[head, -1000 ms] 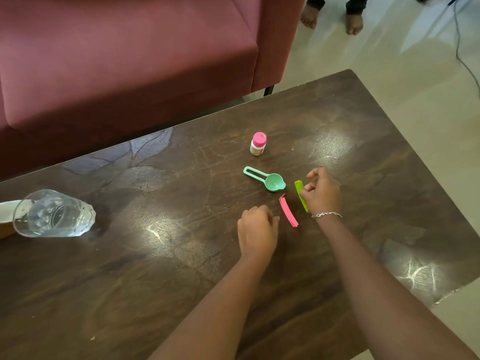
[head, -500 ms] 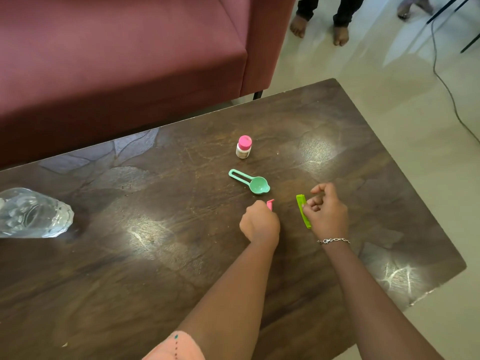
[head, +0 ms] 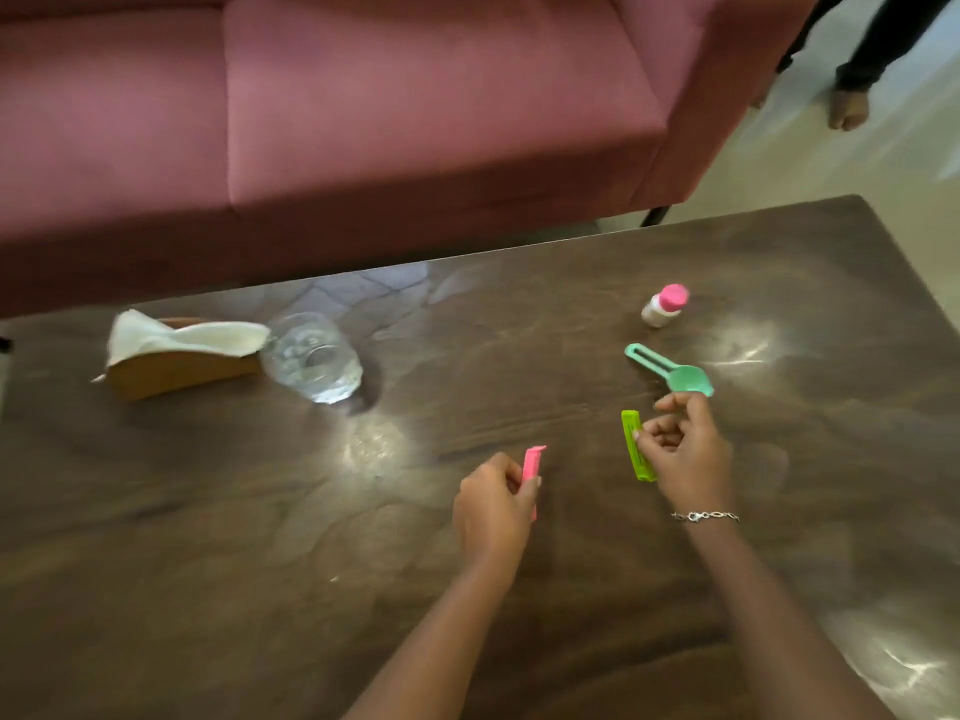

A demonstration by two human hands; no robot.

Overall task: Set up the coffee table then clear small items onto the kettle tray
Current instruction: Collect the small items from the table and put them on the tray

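On the dark wooden coffee table (head: 208,589), my left hand (head: 493,511) grips a pink clip (head: 532,462), whose upper end sticks out above my fingers. My right hand (head: 683,454) holds a lime-green clip (head: 635,444) with curled fingers; its lower part is hidden behind my hand. A teal measuring spoon (head: 670,368) lies just beyond my right hand. Farther back stands a small white bottle with a pink cap (head: 665,305). No kettle tray is in view.
A clear glass (head: 311,363) sits left of centre beside a brown tissue holder with white tissue (head: 179,350). A maroon sofa (head: 363,111) runs along the table's far edge. A person's legs (head: 852,70) stand on the floor at the top right.
The view has swung left, bringing the tissue holder into sight. My left hand has moved left with the pink clip in it, away from the right hand. The right hand keeps the green clip.
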